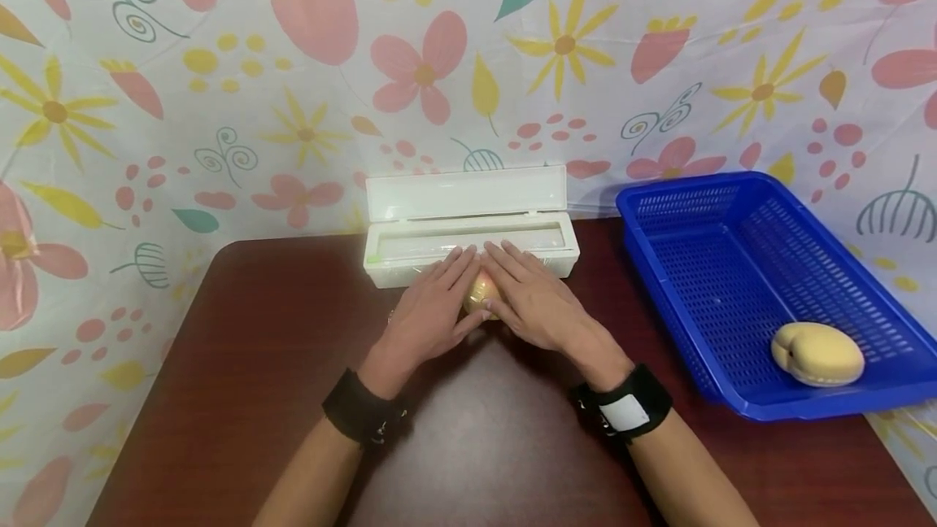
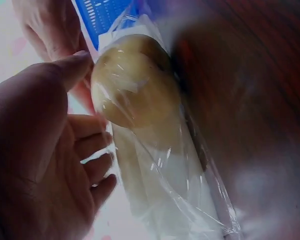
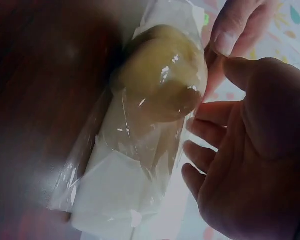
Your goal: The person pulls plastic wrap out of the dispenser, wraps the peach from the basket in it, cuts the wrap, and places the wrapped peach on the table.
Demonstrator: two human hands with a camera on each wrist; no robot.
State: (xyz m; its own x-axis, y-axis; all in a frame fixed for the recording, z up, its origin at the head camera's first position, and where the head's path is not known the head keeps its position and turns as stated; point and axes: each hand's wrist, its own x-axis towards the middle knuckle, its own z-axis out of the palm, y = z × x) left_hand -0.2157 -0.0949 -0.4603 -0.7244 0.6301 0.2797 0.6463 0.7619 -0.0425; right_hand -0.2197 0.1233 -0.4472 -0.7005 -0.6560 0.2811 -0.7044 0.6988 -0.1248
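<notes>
A round, yellowish peach-like fruit [image 1: 481, 293] sits on the table under clear cling film [image 2: 162, 165], with loose film trailing to its sides in both wrist views. My left hand [image 1: 428, 311] and right hand [image 1: 538, 303] lie over the film on either side of it, fingers extended and fingertips close together above. The thumbs come near each other at its near side. Just behind stands a white cling film dispenser [image 1: 468, 254], its long lid [image 1: 468, 193] raised. Whether the film goes under the fruit is hidden.
To the right, a blue perforated plastic basket [image 1: 662, 299] holds a wrapped-looking pale yellow fruit [image 1: 818, 354]. Brown tabletop [image 1: 278, 397] extends in front and to the left. A flower-patterned cloth [image 1: 307, 137] hangs behind the table.
</notes>
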